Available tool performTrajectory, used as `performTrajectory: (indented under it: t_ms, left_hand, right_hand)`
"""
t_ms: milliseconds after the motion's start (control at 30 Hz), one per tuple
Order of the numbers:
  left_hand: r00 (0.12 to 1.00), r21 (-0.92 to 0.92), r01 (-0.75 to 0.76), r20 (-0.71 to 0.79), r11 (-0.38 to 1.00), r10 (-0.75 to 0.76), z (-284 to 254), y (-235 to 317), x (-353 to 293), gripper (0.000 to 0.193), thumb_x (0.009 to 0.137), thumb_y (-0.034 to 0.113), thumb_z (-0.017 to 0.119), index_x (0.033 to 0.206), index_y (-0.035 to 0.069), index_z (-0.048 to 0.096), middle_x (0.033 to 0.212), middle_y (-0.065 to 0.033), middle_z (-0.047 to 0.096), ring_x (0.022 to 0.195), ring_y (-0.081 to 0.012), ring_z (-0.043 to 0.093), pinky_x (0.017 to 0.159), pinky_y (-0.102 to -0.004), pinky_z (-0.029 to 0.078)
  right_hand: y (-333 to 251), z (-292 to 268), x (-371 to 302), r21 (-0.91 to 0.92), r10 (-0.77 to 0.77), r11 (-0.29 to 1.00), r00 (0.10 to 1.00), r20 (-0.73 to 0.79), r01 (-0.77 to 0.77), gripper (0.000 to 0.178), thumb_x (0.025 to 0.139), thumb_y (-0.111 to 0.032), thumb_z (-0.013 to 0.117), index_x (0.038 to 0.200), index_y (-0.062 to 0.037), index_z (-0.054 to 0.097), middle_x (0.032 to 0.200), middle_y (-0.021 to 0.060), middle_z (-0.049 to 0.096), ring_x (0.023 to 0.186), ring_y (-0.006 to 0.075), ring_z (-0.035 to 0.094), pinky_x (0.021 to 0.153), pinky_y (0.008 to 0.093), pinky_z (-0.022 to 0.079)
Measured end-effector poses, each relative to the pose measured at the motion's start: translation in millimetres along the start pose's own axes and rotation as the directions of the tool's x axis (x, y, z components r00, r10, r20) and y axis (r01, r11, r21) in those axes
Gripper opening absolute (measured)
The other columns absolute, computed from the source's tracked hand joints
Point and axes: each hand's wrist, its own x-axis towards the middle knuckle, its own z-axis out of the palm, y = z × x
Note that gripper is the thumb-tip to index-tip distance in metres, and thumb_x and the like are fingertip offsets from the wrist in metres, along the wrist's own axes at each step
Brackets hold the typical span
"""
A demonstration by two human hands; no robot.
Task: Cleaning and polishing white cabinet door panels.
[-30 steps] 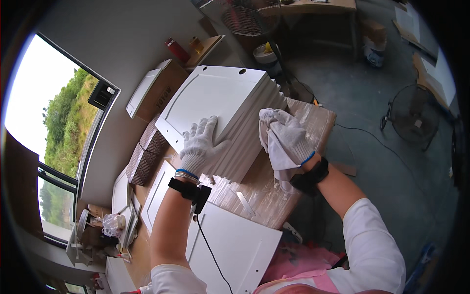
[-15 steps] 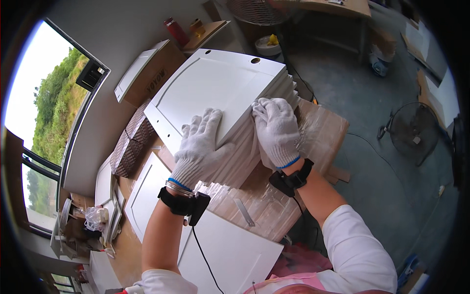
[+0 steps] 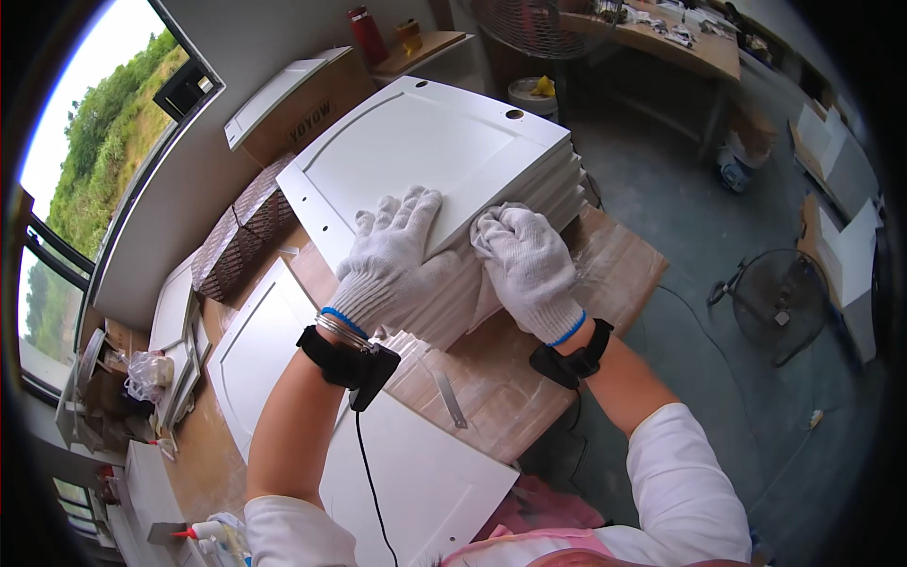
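Hands shifted little; left hand (image 3: 392, 260) flat, right hand (image 3: 524, 265) curled, gripping white panel stack (image 3: 425, 151)

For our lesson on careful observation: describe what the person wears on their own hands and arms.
Both the left hand and right hand wear white knitted gloves with blue cuff edging. Each wrist carries a black strap device; a thin black cable hangs from the left one. Both arms have pushed-up white sleeves.

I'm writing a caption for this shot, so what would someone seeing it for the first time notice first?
Two white-gloved hands meet at the centre: the left hand lies flat on the top white cabinet door of a stack, and the right hand presses the stack's near edge. The stack sits on a plastic-wrapped wooden bench, with a bright window at the left.
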Motion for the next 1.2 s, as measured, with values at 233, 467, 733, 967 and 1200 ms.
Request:
performTrajectory:
  t_ms: [233,467,733,967,1200]
  left_hand:
    - [1.0,0.005,-0.025,0.014,1.0,0.025,3,2,3,0.08,0.09,0.049,0.057,0.155,0.011,0.031,0.162,-0.0155,0.029,0.151,-0.0399,0.019,0.125,-0.0497,0.014]
    - [0.999,-0.022,-0.029,-0.016,0.999,0.029,2,3,0,0.081,0.085,0.045,0.058,0.154,0.01,0.034,0.16,-0.0185,0.032,0.15,-0.0393,0.023,0.126,-0.046,0.015]
    - [0.998,-0.271,-0.001,-0.067,0.963,-0.018,-5,-14,-11,0.083,0.086,0.049,0.063,0.152,0.005,0.037,0.159,-0.021,0.033,0.15,-0.0398,0.024,0.124,-0.0459,0.019]
    - [0.886,-0.461,0.075,-0.377,0.884,-0.271,44,-32,-80,0.106,0.084,0.056,0.073,0.154,-0.006,0.022,0.159,-0.0348,0.016,0.152,-0.0424,0.014,0.122,-0.0462,0.022]
    - [0.906,-0.694,0.086,-0.244,0.714,-0.346,60,-41,-79,0.108,0.085,0.058,0.072,0.154,-0.006,0.02,0.159,-0.0312,0.022,0.152,-0.0414,0.013,0.123,-0.0451,0.017]
  right_hand:
    - [20,-12,11,-0.165,0.073,0.983,0.995,-0.061,-0.082,0.018,0.088,-0.015,0.071,0.105,-0.0099,0.071,0.106,0.006,0.064,0.1,0.0273,0.063,0.083,0.0397,0.055]
    - [23,-19,16,-0.251,0.218,0.95,0.97,0.111,-0.185,0.02,0.093,-0.024,0.066,0.108,-0.0114,0.071,0.103,0.0082,0.062,0.099,0.0305,0.062,0.083,0.0409,0.055]
    - [48,-37,32,0.682,0.482,0.462,0.806,0.344,-0.567,0.015,0.098,0.0,0.059,0.11,0.0013,0.068,0.114,0.0046,0.068,0.1,0.0129,0.068,0.091,0.0244,0.056]
    - [174,-60,84,0.606,0.173,-0.49,0.612,0.772,-0.626,0.022,0.106,-0.02,0.046,0.11,-0.0061,0.063,0.099,0.0069,0.068,0.084,0.0192,0.068,0.076,0.0317,0.06]
    - [164,-41,101,0.579,0.409,-0.088,0.5,0.763,-0.811,0.025,0.103,-0.007,0.044,0.12,-0.0041,0.063,0.107,0.0055,0.068,0.094,0.0161,0.066,0.089,0.0285,0.056]
